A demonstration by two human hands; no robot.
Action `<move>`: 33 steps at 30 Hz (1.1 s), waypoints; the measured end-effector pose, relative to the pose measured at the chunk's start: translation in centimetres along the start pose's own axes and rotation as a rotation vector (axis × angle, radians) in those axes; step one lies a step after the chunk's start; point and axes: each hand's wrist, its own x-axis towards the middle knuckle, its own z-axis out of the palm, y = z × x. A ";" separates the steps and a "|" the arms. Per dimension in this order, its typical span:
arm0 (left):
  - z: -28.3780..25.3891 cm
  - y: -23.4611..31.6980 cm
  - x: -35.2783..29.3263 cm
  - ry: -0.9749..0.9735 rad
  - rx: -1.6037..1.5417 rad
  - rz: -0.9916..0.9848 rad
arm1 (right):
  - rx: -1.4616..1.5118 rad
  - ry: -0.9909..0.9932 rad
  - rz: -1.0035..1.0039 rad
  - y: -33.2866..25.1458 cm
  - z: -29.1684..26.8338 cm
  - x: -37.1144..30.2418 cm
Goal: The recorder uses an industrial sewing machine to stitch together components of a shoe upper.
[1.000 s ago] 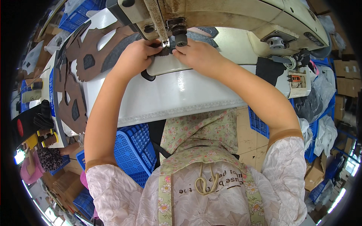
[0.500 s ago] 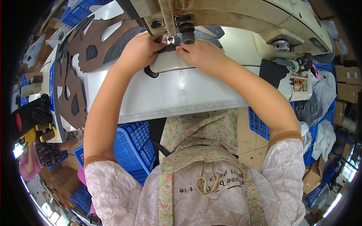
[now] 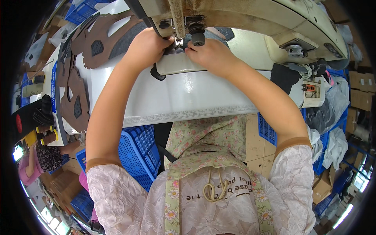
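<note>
Both hands are at the presser foot [image 3: 178,42] of a worn cream sewing machine [image 3: 243,15]. My left hand [image 3: 145,47] is closed, its fingertips pinching the edge of dark sheet material just left of the foot. Right of the foot, my right hand [image 3: 209,55] is closed too, with thumb and fingers at the edge of the same dark piece [image 3: 184,46]. Much of that piece is hidden by the hands and machine head. Brown cut panels with dark patches [image 3: 91,49] lie on the table beyond my left forearm, and a lower one [image 3: 74,98] curves along the left end.
The white table [image 3: 176,92] has a ruler strip along its near edge. A black scrap [image 3: 285,77] lies at right by the machine base. Blue crates [image 3: 137,156] stand below at left and right. Thread spools [image 3: 47,135] and another person [image 3: 31,166] are at far left.
My left hand has shifted slightly to the right and away from me. My right fingertips have moved a little beside the foot. The brown panels have shifted slightly.
</note>
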 end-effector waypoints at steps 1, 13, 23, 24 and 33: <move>0.1 -0.1 0.0 -0.001 0.000 0.000 | 0.028 -0.064 0.022 0.1 0.0 0.1; 1.0 -1.1 0.1 0.004 -0.024 -0.046 | 0.104 -0.073 0.112 0.7 -0.2 -0.2; 1.0 -1.1 0.0 -0.025 0.004 -0.039 | 0.070 -0.134 0.147 0.5 -0.3 0.0; 0.9 -1.0 0.0 -0.017 -0.002 -0.041 | 0.066 -0.131 0.150 0.6 -0.3 0.0; 1.1 -1.6 -0.1 -0.079 0.060 -0.007 | 0.016 0.062 0.036 1.0 0.7 -0.3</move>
